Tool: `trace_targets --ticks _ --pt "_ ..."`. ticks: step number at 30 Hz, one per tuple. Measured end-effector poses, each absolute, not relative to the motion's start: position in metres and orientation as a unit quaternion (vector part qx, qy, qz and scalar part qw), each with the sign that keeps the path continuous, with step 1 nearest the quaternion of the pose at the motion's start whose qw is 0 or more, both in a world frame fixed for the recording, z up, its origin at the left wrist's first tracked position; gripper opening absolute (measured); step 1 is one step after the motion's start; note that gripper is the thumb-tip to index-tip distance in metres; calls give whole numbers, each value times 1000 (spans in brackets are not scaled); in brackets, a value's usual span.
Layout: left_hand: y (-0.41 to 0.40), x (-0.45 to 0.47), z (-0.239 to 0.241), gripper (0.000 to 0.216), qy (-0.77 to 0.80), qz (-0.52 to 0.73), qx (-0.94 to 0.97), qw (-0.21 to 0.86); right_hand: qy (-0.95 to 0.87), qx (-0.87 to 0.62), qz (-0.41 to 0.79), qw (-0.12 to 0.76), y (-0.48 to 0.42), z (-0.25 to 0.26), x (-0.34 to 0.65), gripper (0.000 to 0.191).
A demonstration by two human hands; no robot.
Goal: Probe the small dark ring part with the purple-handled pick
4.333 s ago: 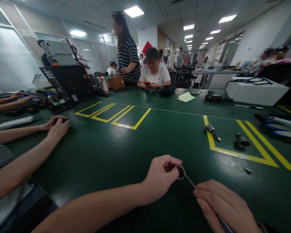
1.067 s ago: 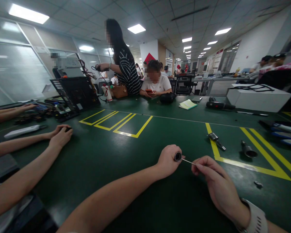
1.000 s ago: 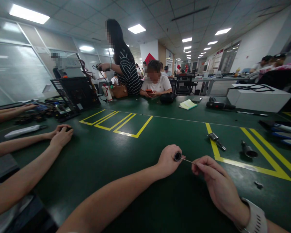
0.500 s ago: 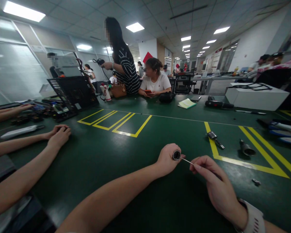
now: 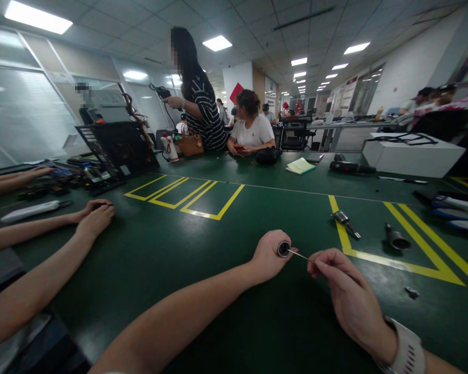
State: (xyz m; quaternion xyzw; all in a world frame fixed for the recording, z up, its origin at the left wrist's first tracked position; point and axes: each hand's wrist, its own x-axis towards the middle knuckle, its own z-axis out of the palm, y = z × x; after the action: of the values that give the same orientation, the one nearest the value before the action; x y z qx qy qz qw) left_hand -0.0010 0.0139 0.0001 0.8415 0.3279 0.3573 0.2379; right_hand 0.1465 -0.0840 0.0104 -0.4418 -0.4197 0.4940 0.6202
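Note:
My left hand [image 5: 268, 256] is closed round a small dark cylindrical part [image 5: 284, 249], whose round open end faces my right hand. My right hand [image 5: 345, 291] pinches a thin metal rod [image 5: 299, 255], and the rod's tip sits at the part's opening. Both hands hover just above the green table [image 5: 203, 249], near its front edge. A white band is on my right wrist.
Yellow tape marks boxes on the table. A small metal tool [image 5: 345, 223], a dark cone-shaped piece [image 5: 395, 239] and a tiny part [image 5: 412, 293] lie at right. Another person's hands [image 5: 95, 215] rest at left. A black computer case [image 5: 113, 148], white box [image 5: 413, 148] and people are farther back.
Since 4.3 s ago both hands have lifted and moved farther out over the table, rod still at the part's opening. In the last second they barely moved. The standing person raised a device.

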Motion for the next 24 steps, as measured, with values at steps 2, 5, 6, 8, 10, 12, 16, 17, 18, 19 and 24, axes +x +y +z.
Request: trace_targets --ticks 2,5,6,8,10,12,16,17,18,19,24 --pt "14 -1 0 22 340 351 844 222 -448 -461 470 605 -85 7 148 11" --pt "14 -1 -1 22 352 342 849 197 -479 -484 455 574 -87 5 149 12" --pt "14 -1 -1 22 351 340 851 193 -483 -484 456 569 -87 5 149 12" --pt "14 -1 -1 23 340 340 855 193 -478 -476 464 574 -87 7 149 12" --pt "13 -2 0 23 330 346 854 204 -458 -466 477 588 -87 10 149 12" --pt "13 -2 1 23 324 355 850 217 -430 -459 495 600 -85 13 149 12" --pt "12 -1 2 24 317 361 847 229 -385 -438 535 612 -81 15 148 11" --pt "12 -1 3 24 318 359 847 228 -378 -434 540 614 -80 15 148 11" --pt "12 -1 3 24 319 358 848 226 -374 -433 542 616 -80 15 148 11" --pt "12 -1 3 24 320 357 849 223 -374 -434 538 618 -80 15 147 11" --pt "12 -2 3 21 326 345 856 204 -437 -468 480 600 -87 12 147 12"
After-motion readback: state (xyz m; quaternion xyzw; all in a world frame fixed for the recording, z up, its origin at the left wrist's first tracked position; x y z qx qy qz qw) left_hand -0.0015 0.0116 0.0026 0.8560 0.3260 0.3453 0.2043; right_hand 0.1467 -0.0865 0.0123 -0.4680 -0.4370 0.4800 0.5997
